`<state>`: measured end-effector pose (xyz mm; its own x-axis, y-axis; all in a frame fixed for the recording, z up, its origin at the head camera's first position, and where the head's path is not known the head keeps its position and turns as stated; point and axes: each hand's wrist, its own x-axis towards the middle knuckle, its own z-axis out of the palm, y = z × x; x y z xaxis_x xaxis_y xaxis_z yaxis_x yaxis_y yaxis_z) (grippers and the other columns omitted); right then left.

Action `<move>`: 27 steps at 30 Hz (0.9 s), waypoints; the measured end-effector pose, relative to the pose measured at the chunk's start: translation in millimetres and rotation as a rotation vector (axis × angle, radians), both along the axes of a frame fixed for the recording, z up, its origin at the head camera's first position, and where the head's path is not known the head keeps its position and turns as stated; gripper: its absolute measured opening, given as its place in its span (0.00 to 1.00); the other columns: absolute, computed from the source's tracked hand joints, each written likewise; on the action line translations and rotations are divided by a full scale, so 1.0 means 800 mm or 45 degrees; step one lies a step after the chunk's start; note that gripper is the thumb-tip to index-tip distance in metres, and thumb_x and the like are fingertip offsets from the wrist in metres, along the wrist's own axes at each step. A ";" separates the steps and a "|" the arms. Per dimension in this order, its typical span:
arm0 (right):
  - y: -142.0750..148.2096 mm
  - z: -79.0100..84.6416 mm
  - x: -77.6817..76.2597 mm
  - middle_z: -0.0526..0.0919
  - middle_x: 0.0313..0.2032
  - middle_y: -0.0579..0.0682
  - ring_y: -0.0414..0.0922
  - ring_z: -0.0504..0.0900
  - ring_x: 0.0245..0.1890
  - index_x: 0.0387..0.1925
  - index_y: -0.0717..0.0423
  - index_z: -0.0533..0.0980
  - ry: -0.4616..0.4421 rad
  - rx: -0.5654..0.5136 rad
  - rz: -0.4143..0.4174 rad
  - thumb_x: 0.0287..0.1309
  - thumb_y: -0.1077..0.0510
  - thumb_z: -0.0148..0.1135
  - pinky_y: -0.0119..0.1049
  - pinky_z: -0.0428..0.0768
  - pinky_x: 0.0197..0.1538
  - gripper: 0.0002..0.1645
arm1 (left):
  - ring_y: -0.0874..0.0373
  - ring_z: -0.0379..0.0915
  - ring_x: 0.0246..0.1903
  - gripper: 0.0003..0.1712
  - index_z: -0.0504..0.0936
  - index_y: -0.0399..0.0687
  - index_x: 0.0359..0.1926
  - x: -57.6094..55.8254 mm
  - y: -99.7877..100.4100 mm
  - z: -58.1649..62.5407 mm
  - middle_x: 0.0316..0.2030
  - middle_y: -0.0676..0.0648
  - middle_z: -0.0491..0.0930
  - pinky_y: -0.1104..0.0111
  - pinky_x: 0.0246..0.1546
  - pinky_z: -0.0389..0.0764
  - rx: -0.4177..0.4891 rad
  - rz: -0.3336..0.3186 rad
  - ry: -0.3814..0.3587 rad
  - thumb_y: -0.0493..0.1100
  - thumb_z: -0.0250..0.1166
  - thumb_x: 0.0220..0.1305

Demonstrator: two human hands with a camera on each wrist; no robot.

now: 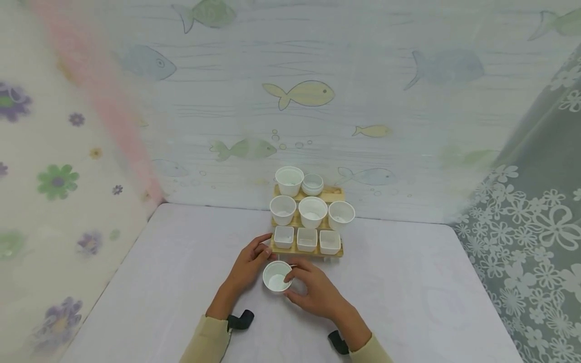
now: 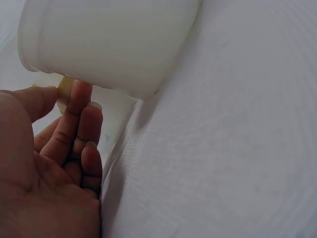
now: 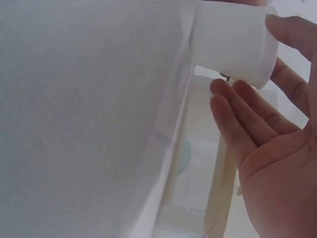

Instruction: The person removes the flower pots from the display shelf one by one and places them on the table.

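Note:
A round white plastic cup point(image 1: 275, 283) stands upright on the white table in front of a three-tier wooden rack point(image 1: 335, 194). My right hand point(image 1: 316, 293) grips the cup at its right rim, index finger inside and thumb outside. In the right wrist view, the other fingers reach beside the cup wall point(image 3: 233, 42). My left hand point(image 1: 246, 265) is at the rack's front left corner. Its thumb and index finger pinch the wooden edge point(image 2: 65, 90) in the left wrist view, behind the cup, with the remaining fingers curled.
Small square white tubs point(image 1: 307, 239) line the rack's bottom tier. Round white cups point(image 1: 312, 212) fill the middle tier. On the top tier sit a taller cup point(image 1: 289, 180) and a shorter bowl-like cup point(image 1: 312, 184), left of a bare wooden stretch. A fish-patterned curtain point(image 1: 299, 126) hangs behind the table.

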<state>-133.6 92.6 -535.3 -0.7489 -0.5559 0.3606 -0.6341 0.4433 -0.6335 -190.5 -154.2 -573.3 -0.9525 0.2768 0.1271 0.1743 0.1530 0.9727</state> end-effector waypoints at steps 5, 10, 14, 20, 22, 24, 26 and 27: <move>0.005 0.004 0.003 0.78 0.65 0.53 0.50 0.80 0.64 0.46 0.51 0.82 -0.019 0.005 0.033 0.56 0.58 0.81 0.47 0.79 0.65 0.18 | 0.49 0.85 0.46 0.26 0.70 0.54 0.76 0.005 0.002 -0.001 0.40 0.44 0.87 0.71 0.57 0.77 -0.008 0.001 -0.004 0.46 0.59 0.82; 0.011 0.018 0.007 0.77 0.69 0.54 0.48 0.76 0.69 0.53 0.52 0.82 -0.020 0.038 0.009 0.57 0.56 0.81 0.49 0.78 0.67 0.23 | 0.51 0.85 0.46 0.26 0.71 0.53 0.76 0.008 0.003 0.000 0.39 0.45 0.87 0.71 0.56 0.78 -0.019 0.020 0.000 0.46 0.59 0.82; 0.015 0.031 0.011 0.77 0.69 0.51 0.45 0.75 0.70 0.55 0.48 0.82 -0.022 0.028 0.008 0.59 0.55 0.81 0.48 0.77 0.68 0.24 | 0.53 0.85 0.45 0.27 0.70 0.53 0.77 0.012 0.003 0.001 0.39 0.46 0.87 0.71 0.56 0.78 -0.034 0.033 -0.003 0.46 0.59 0.82; 0.021 0.053 0.015 0.78 0.66 0.50 0.45 0.78 0.67 0.57 0.45 0.80 0.075 -0.057 0.038 0.61 0.57 0.79 0.45 0.78 0.67 0.24 | 0.55 0.85 0.46 0.27 0.69 0.55 0.77 0.017 0.003 0.003 0.40 0.48 0.87 0.70 0.58 0.76 -0.068 0.048 0.001 0.47 0.58 0.83; 0.023 0.058 0.015 0.78 0.65 0.51 0.46 0.78 0.66 0.57 0.46 0.80 0.109 -0.080 0.043 0.61 0.57 0.78 0.45 0.78 0.66 0.24 | 0.55 0.85 0.46 0.27 0.69 0.55 0.77 0.020 0.003 0.004 0.40 0.48 0.87 0.70 0.58 0.76 -0.068 0.055 -0.004 0.46 0.58 0.83; 0.026 0.063 0.015 0.79 0.65 0.53 0.47 0.79 0.66 0.57 0.49 0.80 0.141 -0.094 0.044 0.61 0.58 0.78 0.45 0.78 0.66 0.24 | 0.55 0.85 0.45 0.27 0.69 0.54 0.77 0.021 0.004 0.003 0.40 0.48 0.87 0.70 0.58 0.76 -0.064 0.058 -0.004 0.46 0.58 0.83; 0.029 0.068 0.014 0.79 0.65 0.53 0.48 0.79 0.66 0.57 0.51 0.80 0.152 -0.106 0.042 0.62 0.59 0.77 0.45 0.78 0.66 0.23 | 0.55 0.85 0.45 0.27 0.69 0.53 0.77 0.023 0.005 0.003 0.40 0.48 0.87 0.70 0.58 0.76 -0.065 0.062 -0.005 0.45 0.58 0.83; 0.031 0.071 0.014 0.79 0.65 0.53 0.48 0.79 0.66 0.57 0.52 0.81 0.155 -0.103 0.037 0.62 0.59 0.77 0.45 0.78 0.66 0.23 | 0.55 0.85 0.45 0.27 0.69 0.53 0.77 0.024 0.006 0.002 0.40 0.48 0.87 0.70 0.58 0.76 -0.067 0.064 -0.005 0.45 0.58 0.83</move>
<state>-122.2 117.2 -478.7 -0.6810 -0.5417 0.4927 -0.7203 0.3743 -0.5841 -171.2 -149.8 -571.7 -0.9657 0.2351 0.1101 0.1615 0.2123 0.9638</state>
